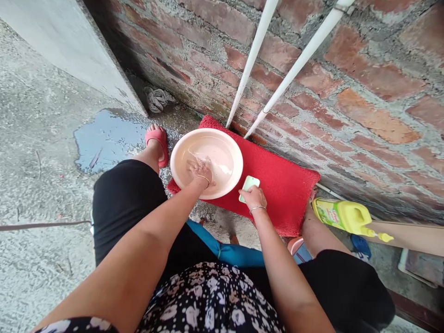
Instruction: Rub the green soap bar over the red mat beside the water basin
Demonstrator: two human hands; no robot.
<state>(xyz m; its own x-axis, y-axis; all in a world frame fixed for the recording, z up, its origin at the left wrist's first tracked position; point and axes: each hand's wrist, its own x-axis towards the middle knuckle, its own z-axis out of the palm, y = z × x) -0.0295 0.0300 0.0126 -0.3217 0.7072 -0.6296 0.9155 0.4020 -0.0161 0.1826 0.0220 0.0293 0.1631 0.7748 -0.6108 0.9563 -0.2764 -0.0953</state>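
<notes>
My left hand [201, 170] is dipped in the water of a pale peach basin [175, 172], its fingers stretched out and apart with nothing visible in them. Just right of the basin, my right hand [255, 199] grips a flat pale green rectangular object [251, 181] with a small hole near its far edge. Its underside is hidden, so its exact kind cannot be told. Both the basin and this object are over a red mat [277, 185], and whether the object touches the mat is unclear.
A yellow bottle [342, 215] with a pointed nozzle is at the right. Behind the mat rises a brick wall [215, 51] with two white pipes [255, 58]. A puddle [104, 138] and a bundle of rope [157, 98] are on the left. My pink-shod foot [157, 138] is beside the basin.
</notes>
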